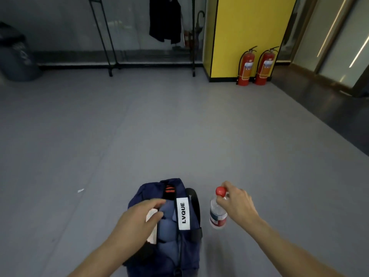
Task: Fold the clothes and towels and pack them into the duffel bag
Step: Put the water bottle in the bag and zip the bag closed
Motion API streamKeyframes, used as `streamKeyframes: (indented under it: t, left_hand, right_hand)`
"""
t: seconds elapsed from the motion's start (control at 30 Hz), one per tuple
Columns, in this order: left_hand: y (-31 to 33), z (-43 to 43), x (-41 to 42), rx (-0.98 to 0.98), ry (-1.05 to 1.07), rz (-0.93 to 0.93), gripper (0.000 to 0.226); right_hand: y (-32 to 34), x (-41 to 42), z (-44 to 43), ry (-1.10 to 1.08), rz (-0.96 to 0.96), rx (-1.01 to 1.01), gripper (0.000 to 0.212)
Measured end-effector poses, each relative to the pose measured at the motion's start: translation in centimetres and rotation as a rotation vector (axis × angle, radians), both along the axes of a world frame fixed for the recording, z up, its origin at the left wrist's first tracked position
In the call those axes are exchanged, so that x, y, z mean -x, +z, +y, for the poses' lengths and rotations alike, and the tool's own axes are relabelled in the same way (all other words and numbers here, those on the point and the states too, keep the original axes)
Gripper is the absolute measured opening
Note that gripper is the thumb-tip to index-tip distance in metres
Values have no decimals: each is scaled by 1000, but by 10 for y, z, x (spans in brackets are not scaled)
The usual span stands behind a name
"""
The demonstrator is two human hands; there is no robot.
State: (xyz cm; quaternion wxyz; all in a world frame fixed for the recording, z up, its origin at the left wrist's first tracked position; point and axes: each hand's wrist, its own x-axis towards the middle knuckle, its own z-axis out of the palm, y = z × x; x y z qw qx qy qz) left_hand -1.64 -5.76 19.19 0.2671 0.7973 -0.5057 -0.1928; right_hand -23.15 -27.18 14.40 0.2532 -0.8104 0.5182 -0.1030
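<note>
A navy duffel bag (186, 244) with a white LVQUE label lies on the grey floor near the bottom centre. Its top is open and blue folded cloth (167, 222) shows inside. My left hand (137, 218) rests on the bag's left edge with fingers spread over the opening, touching a white item there. Right of the bag, a clear water bottle (218, 213) with a red cap hangs upright. My right hand (236, 202) pinches it at the neck just under the cap.
A black clothes rack (111, 56) with a dark garment (165, 21) stands at the back wall. Two red fire extinguishers (255, 65) stand by a yellow pillar (249, 33). A dark bin (16, 54) sits far left. A small white scrap (80, 190) lies on the floor.
</note>
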Motion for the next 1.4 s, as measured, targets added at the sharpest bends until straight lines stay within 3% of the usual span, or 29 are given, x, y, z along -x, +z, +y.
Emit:
streamKeyframes:
  t: [0.27,0.6,0.97,1.07,1.17,1.23,1.3,1.4]
  left_hand:
    - [28,124,59,6,214,163,45]
    - [49,227,131,185,244,308,81]
    - [92,248,103,326,95,386,62]
    - [86,238,93,382,51,550,58]
    - [71,219,84,368,35,590,57]
    - [49,202,77,298,15,586,61]
    - [23,182,70,224,-5,539,65]
    - [-21,154,61,102,-55,313,76]
  right_hand:
    - [127,17,139,49,-291,19,10]
    - [153,27,288,179,-515,-77,12]
    - [207,17,329,234,-751,-186,18]
    - [205,8,322,280,-615,-276,36]
    - [186,3,306,320,-433,-405,57]
    - [165,0,292,307,-390,-383,66]
    - [133,-2,278,268,-381,-368,61]
    - [76,-2,263,167,-354,-311,46]
